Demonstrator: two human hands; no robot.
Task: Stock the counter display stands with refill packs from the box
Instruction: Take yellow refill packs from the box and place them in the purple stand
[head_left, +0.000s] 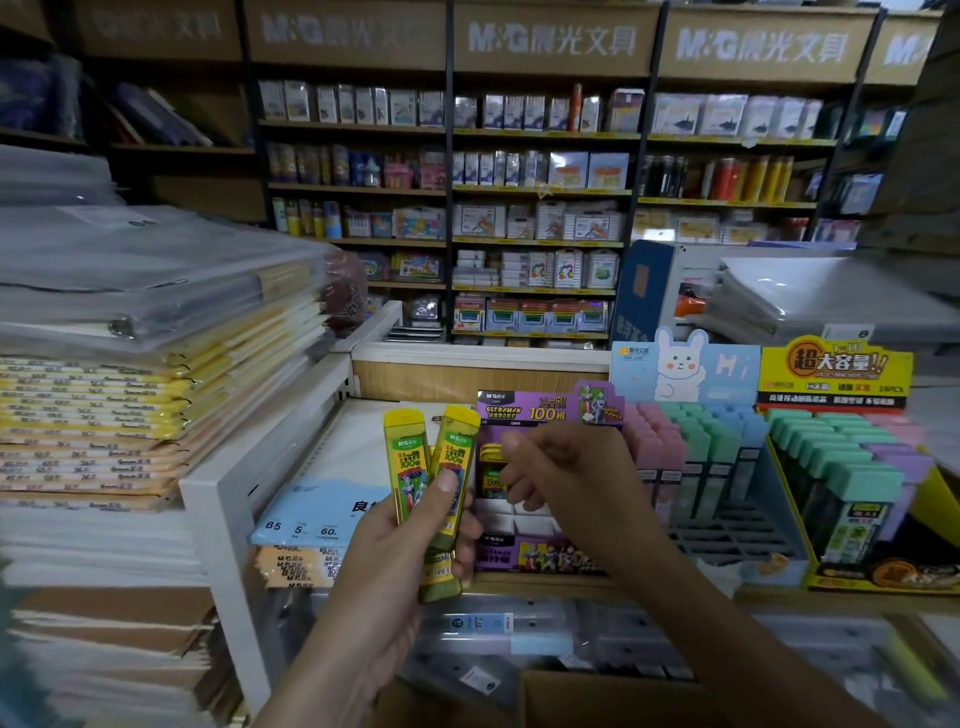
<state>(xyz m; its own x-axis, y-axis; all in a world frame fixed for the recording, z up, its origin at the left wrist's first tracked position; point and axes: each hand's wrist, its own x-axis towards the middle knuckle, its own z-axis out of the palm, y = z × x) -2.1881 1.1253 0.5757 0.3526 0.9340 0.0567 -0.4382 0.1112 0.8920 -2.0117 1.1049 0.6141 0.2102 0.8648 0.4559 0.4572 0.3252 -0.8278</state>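
My left hand (400, 540) grips two yellow refill packs (431, 467) upright, fanned slightly apart, thumb pressed on the right one. They are in front of a purple display stand (540, 410) on the counter, whose white compartments (519, 519) partly show behind my hands. My right hand (566, 478) hovers over that stand with loosely curled fingers and holds nothing. One green-yellow pack (491, 473) stands in the stand behind my right fingers. A cardboard box edge (597, 691) lies at the bottom centre.
A blue rabbit stand (691, 457) with pastel packs and a yellow stand (841, 467) with green and purple packs sit to the right. Stacked notebooks (130, 415) fill a white rack at left. Blue paper packs (311, 514) lie beside the purple stand. Shelves of stationery line the back.
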